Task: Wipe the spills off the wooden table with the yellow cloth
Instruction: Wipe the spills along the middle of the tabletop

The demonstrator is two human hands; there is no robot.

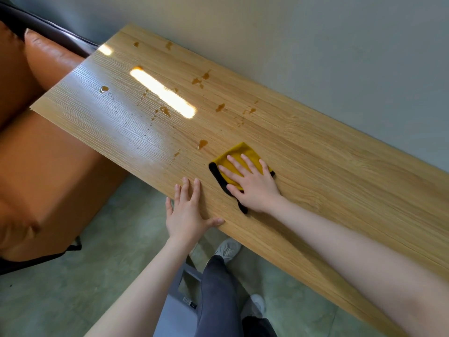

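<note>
Head view of a long wooden desk (315, 166) set against a pale wall (315, 45). The right hand (252, 186) lies flat on the yellow cloth (239, 154), fingers (247, 164) straight and slightly spread, palm pressing the cloth against the desk top near its front edge. The cloth is folded (a black border (218, 178) shows along its left side and runs under the wrist). The left hand (187, 210) rests flat just beside the cloth, to its left, with fingers extended on the desk surface and the thumb (215, 222) lying at the front edge; it holds nothing.

Amber spills (201, 144) dot the desk beyond and to the left of the cloth: the nearest drop sits just beyond the cloth's far-left corner, and others are scattered toward the far end, several near the wall. Two bright light reflections (162, 92) cross the glossy surface among them.

An orange leather sofa (48, 166) stands at the far left end of the desk. Below the desk edge, the person's dark trouser leg (218, 293) and a pale shoe (227, 249) show above a greenish floor (97, 276).
</note>
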